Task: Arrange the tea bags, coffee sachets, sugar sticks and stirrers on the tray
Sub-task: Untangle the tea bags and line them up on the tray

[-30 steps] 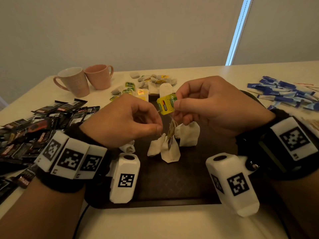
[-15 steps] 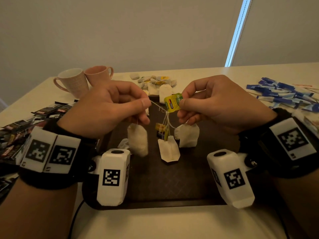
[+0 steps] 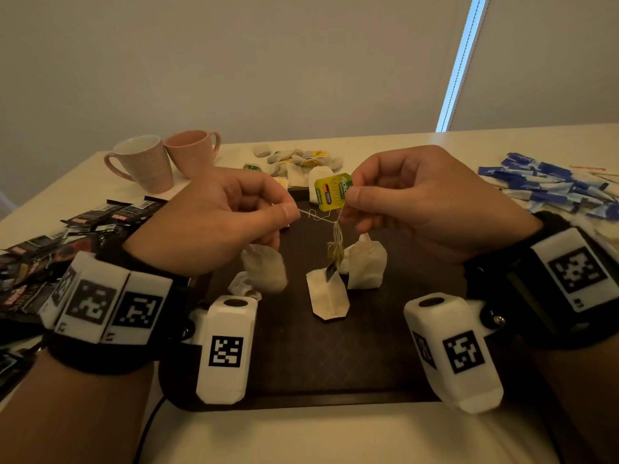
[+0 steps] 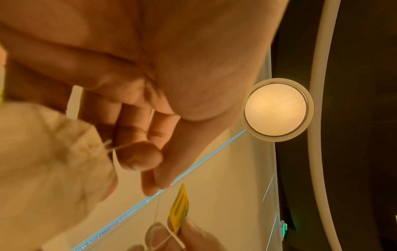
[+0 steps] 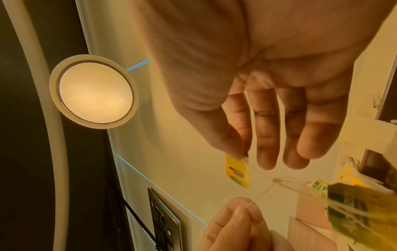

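**Head view: tea bags tangled above the tray**

Head view shows my left hand (image 3: 214, 222) pinching a white string (image 3: 315, 216) between thumb and forefinger, one tea bag (image 3: 264, 267) dangling blurred beneath it. My right hand (image 3: 425, 209) pinches a yellow tag (image 3: 333, 192), its other fingers loosely curled; two more tea bags (image 3: 363, 262) hang from it, their bottoms at the dark tray (image 3: 335, 356). Beyond the tray's far edge lies a heap of loose tea bags (image 3: 301, 160). Left of the tray: two cups (image 3: 144, 162) and black coffee sachets (image 3: 50, 249), too jumbled to count. Right of it: blue sugar sticks (image 3: 552, 185), likewise uncountable.
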Tool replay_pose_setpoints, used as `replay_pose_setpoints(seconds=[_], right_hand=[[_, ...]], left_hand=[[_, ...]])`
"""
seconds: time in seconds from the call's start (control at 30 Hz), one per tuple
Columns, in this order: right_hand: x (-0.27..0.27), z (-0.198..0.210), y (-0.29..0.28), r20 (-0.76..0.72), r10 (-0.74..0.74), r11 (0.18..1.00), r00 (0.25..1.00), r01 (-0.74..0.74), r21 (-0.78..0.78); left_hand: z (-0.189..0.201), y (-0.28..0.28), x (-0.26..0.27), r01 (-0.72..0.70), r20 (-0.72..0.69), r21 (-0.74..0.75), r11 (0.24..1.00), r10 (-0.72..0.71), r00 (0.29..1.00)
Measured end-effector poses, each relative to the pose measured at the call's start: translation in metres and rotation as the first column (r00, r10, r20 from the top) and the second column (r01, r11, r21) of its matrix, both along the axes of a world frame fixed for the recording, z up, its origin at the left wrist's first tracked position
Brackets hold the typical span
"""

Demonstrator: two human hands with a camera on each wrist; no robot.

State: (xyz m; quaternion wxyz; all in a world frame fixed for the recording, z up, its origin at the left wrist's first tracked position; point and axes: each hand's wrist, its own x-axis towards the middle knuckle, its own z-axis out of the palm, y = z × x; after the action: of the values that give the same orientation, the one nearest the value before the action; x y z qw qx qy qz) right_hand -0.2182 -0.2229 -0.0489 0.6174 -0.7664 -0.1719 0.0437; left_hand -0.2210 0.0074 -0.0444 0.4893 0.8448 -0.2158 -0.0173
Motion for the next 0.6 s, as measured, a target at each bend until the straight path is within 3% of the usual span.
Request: replay_pose_setpoints(seconds=[0.37,0.6], right_hand=[[-0.0037,-0.0006,0.0039,-0.111,0.128,0.981,0.986,-0.109,0.161],[-0.007,0.0017,0.0068,-0.145,0.147,0.978,0.978,-0.122,0.169]], left_hand=[[-0.0033,-0.0041,-0.002,0.064,-0.049,0.038,0.997,-0.062,0.997],[-0.0033,-0.0063,-0.0019,0.084,0.075,0.068,0.994,-0.089,0.993]])
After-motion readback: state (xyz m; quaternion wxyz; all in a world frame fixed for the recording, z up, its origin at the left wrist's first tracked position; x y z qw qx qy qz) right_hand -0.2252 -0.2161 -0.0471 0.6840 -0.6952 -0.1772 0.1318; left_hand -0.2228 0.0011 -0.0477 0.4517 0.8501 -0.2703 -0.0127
